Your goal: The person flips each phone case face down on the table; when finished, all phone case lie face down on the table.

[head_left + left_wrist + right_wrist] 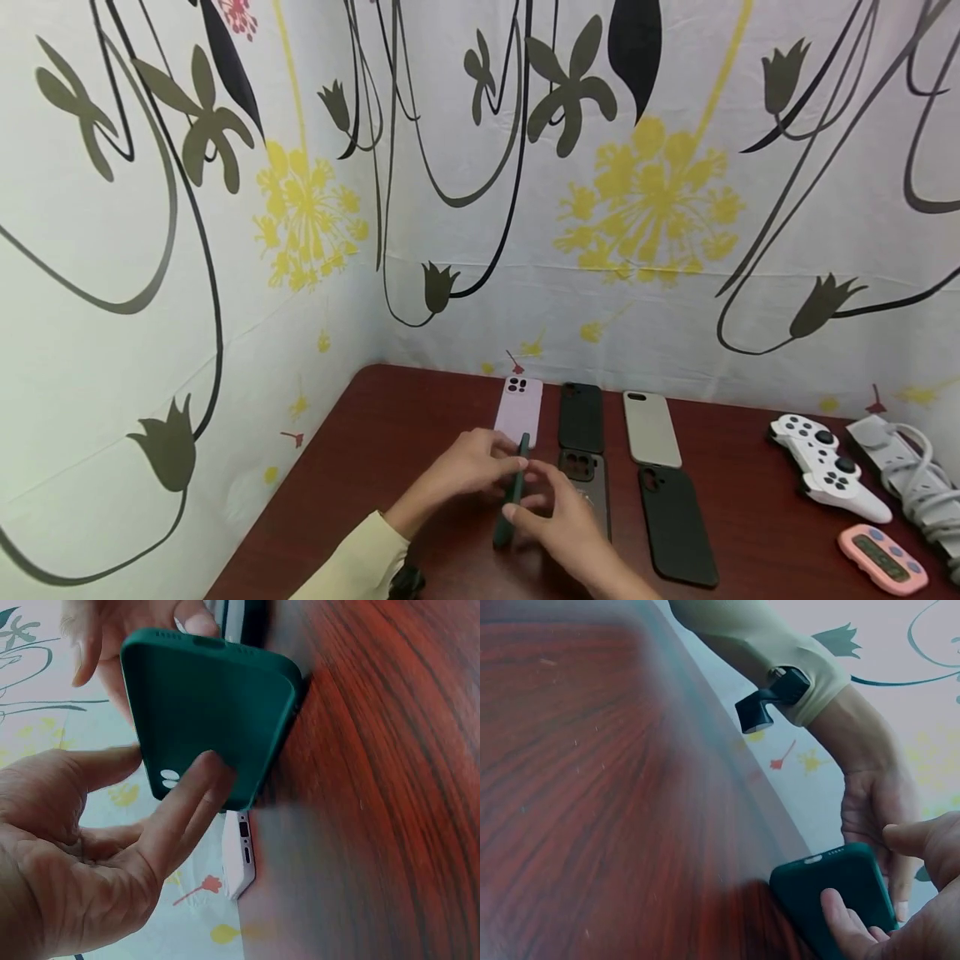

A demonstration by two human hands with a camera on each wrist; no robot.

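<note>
A dark green phone case [517,487] stands on its long edge, tilted, low over the table, between both hands. Its hollow inside and the camera holes in one corner face the left wrist view, where the case [202,705] looks empty. My left hand [468,467] grips it from the far side, thumb on the rim and fingers reaching into the inside [97,847]. On the near end, my right hand [562,517] pinches it, thumb at one edge and fingertips against the outer back. A lilac phone case [519,412] lies just beyond the hands.
Right of the hands lie a black case [581,417], a grey see-through case [597,492], a beige case [652,429] and another black case [678,525]. Farther right are a white game controller [828,467], a pink timer [882,558] and a power strip [900,454]. Patterned cloth walls border the table.
</note>
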